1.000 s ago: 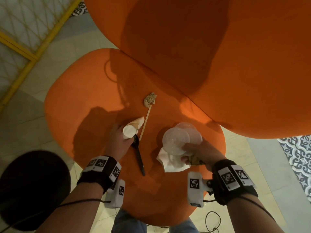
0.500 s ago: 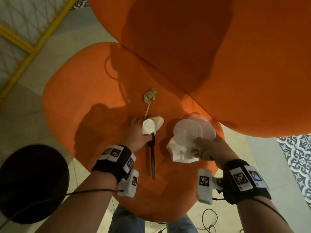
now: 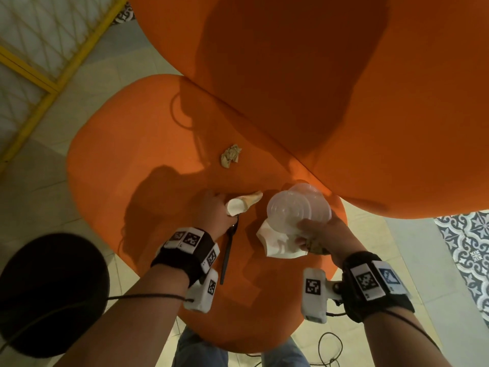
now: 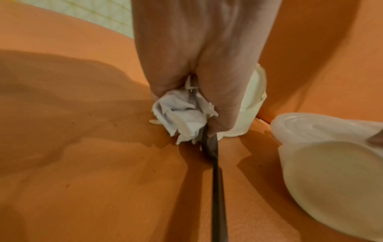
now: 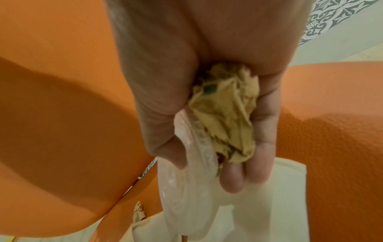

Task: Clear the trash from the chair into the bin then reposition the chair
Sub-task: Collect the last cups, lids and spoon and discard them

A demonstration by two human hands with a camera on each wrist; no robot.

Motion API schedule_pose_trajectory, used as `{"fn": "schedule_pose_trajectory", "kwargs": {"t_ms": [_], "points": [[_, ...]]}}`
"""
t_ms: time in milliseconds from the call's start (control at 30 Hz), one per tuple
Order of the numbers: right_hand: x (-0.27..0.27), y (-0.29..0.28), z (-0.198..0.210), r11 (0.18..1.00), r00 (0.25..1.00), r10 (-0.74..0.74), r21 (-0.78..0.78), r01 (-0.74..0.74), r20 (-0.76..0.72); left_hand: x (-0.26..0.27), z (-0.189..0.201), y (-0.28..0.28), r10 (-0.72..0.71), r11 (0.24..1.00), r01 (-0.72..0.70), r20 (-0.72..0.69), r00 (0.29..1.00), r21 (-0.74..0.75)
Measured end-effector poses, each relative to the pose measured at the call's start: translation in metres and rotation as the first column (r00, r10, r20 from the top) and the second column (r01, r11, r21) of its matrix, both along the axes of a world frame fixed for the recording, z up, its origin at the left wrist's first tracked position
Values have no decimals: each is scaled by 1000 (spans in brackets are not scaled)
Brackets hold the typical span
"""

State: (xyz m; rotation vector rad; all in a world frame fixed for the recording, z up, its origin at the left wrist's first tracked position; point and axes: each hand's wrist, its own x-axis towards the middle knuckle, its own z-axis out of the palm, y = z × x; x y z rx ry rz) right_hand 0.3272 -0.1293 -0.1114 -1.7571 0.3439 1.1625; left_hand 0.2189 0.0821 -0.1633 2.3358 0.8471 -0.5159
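My left hand (image 3: 214, 207) hovers low over the orange chair seat (image 3: 132, 168). It grips a crushed paper cup (image 3: 239, 205), a white tissue (image 4: 180, 117) and a black plastic spoon (image 3: 228, 250) whose handle hangs toward me. My right hand (image 3: 322, 229) pinches clear plastic lids (image 3: 291, 210) under the thumb. It also holds a brown crumpled paper (image 5: 228, 122) in the palm, with a white folded paper (image 3: 275, 242) under the fingers. One small crumpled brown wrapper (image 3: 231, 156) lies loose on the seat, beyond both hands. A black round bin (image 3: 45, 295) stands on the floor at my left.
The chair's tall orange back (image 3: 317, 88) rises right behind the hands. A yellow-framed mesh panel (image 3: 39, 75) stands at the far left. Patterned floor tiles (image 3: 465, 247) lie to the right, and a cable (image 3: 328, 348) trails on the floor near my legs.
My left hand moved forward and right with the cup and spoon. The wooden stick below the crumpled wrapper no longer shows on the seat. The right hand keeps its hold.
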Motion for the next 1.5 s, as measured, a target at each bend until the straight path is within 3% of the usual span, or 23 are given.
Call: {"fn": "schedule_pose_trajectory", "kwargs": {"t_ms": [133,333,433,533,600,667,767,933,1067,1133,1266,1400,1500], "points": [[1,0,2,1000,1000,5,23,-5,6,-4,-1,1,-36,999,34,62,997,39],[0,-2,2,999,1000,8,45,-9,29,-3,10,2,-39,997,44,86,996,-57],[0,1,3,998,999,29,53,-31,42,5,23,8,179,964,-143,147,973,-225],[2,4,1,998,999,18,55,-21,49,33,28,30,317,928,-251,230,920,-275],[2,7,0,998,997,14,58,-18,70,54,24,48,279,940,-217,226,933,-264],[3,12,1,998,994,5,57,-11,105,70,16,55,84,977,-47,168,982,-208],[4,20,3,998,989,-28,64,19,143,74,7,50,-168,980,178,98,981,-93],[-5,26,0,999,977,-32,38,24,212,57,-1,47,-154,982,171,197,968,-74],[-14,30,-1,995,974,-42,102,20,222,35,7,42,91,983,-44,264,960,-179],[-17,31,0,992,977,-32,127,5,210,18,15,34,325,929,-240,310,894,-282],[-25,31,6,983,981,28,172,-62,194,-27,26,9,748,659,-604,306,589,-447],[-40,31,19,958,975,145,222,-181,169,-90,36,-26,819,573,-706,335,466,-417],[-60,30,27,915,941,284,241,-323,182,-142,43,-58,861,503,-702,367,353,-505]]}}
